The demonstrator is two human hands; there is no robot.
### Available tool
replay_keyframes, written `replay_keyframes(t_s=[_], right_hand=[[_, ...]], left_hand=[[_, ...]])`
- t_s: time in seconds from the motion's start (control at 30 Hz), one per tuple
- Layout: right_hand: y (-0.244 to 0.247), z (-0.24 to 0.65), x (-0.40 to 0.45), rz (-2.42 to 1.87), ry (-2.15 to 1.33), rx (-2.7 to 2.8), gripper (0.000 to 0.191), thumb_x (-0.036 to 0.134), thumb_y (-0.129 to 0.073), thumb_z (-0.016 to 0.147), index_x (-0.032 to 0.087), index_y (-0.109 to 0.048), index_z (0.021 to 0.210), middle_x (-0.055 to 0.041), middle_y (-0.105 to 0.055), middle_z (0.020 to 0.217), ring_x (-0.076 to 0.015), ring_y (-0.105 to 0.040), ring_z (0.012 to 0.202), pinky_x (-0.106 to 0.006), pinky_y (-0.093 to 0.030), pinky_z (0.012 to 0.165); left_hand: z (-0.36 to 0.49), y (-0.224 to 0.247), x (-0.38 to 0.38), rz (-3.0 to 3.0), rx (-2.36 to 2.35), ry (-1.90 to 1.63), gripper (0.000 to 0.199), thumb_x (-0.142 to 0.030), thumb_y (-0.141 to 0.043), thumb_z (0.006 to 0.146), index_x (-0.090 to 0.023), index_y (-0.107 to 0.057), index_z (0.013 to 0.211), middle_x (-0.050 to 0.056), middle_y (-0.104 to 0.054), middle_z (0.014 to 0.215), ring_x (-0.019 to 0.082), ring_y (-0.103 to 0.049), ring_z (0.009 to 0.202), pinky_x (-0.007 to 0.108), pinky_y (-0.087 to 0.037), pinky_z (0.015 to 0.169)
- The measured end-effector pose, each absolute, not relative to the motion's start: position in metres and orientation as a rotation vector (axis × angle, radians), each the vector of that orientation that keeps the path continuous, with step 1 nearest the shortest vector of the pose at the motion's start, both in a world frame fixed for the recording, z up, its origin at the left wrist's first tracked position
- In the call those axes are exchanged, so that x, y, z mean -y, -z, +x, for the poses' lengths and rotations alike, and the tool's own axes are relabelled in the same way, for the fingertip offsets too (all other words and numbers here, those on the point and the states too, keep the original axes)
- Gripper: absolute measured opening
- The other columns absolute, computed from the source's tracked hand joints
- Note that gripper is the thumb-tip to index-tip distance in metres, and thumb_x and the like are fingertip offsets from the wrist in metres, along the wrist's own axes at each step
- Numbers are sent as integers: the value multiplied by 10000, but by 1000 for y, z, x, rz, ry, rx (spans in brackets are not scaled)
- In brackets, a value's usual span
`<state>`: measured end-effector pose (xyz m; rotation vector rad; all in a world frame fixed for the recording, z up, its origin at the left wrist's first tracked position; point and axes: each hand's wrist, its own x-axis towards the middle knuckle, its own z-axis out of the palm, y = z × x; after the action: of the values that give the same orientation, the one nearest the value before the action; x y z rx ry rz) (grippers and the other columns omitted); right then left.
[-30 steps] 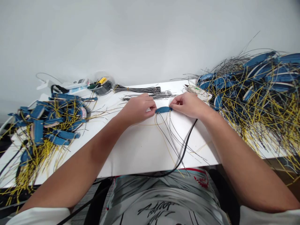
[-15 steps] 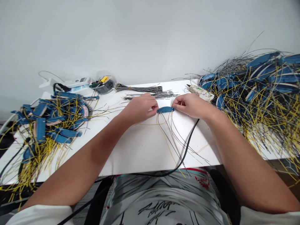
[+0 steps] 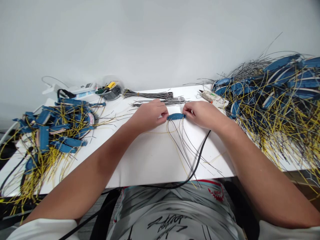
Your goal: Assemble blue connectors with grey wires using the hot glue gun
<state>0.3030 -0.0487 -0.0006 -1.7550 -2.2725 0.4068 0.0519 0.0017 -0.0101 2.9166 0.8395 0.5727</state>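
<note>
Little is shifting since the earlier frames: the blue connector (image 3: 176,116) and both hands are sitting slightly further right in the view, and the right hand (image 3: 203,115) is resettling its fingers at the connector's right end. The hands are close together, not touching each other, with the connector between them. The left hand (image 3: 148,115) is pinching its left end, and the right hand is pinching the opposite end. The connector is lying near the middle of the frame, above the centre of the white table (image 3: 140,160), with its long axis running level from left to right. Neither hand is nearer; each is meeting one end. Whether it is resting on the table or lifted slightly, I cannot tell. Thin black and yellow wires (image 3: 179,143) are trailing from its lower edge toward the person, and a thick black cable (image 3: 199,161) is running just beside them. A black wire bundle (image 3: 147,95) is lying beyond the left hand, at upper centre. Tangled connector piles are sitting at far left (image 3: 47,130) and far right (image 3: 275,100).
</note>
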Motion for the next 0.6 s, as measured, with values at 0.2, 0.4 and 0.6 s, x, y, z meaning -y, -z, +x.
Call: replay_keyframes(t_s=[0.2, 0.4, 0.6], right_hand=[[0, 303, 49, -1750, -408, 2267, 183, 232, -572, 953, 212, -753, 950, -78, -774, 941, -199, -555, 763, -330, -306, 683], [1, 307, 49, -1685, -629, 2169, 153, 217, -614, 889, 204, -754, 951, -47, -739, 842, -185, -575, 720, -323, -346, 666], [8, 316, 46, -1581, -827, 2068, 266, 278, -696, 851, 218, -770, 1100, -15, -706, 800, -175, -579, 692, -305, -392, 643]], left_hand=[[52, 9, -2, 2923, -840, -563, 188, -193, -555, 955, -185, -668, 805, 40, -699, 811, 205, -612, 872, 322, -434, 699], [52, 9, -2, 2911, -850, -542, 188, -198, -551, 957, -185, -685, 825, 50, -709, 829, 212, -617, 885, 329, -447, 718], [50, 12, -3, 2898, -883, -565, 180, -215, -558, 964, -188, -684, 838, 54, -715, 851, 215, -631, 901, 321, -439, 701]])
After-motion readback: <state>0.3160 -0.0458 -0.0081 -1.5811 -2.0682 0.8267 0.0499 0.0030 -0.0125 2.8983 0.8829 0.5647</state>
